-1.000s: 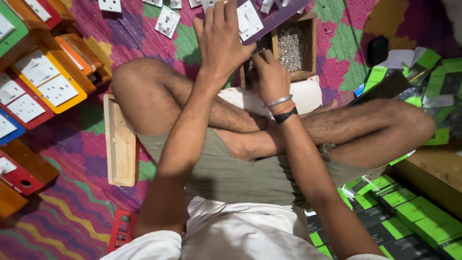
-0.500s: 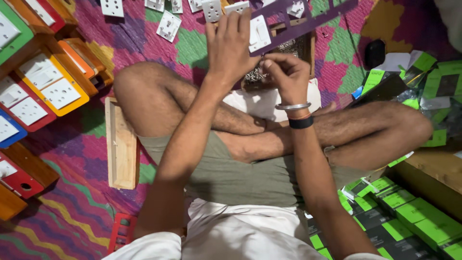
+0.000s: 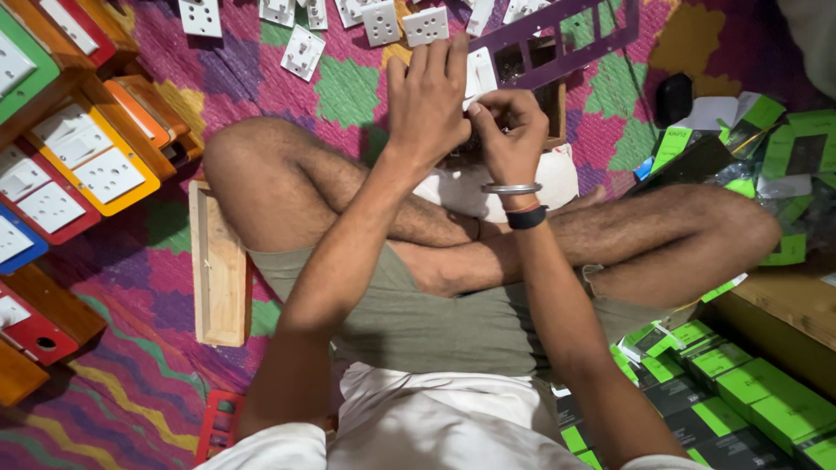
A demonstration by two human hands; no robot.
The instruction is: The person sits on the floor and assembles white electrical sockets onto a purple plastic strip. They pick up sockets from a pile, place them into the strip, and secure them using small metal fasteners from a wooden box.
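since a moment ago both hands have lifted the purple plate higher, covering the wooden box behind it. left hand presses flat, fingers spread, against the white switch module; right hand pinches the module's lower edge. loose white sockets lie just beyond the fingertips; green boxes sit well apart, right.

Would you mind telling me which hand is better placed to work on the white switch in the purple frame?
Probably the right hand: its fingertips pinch at the white switch, while the left hand steadies the purple frame.
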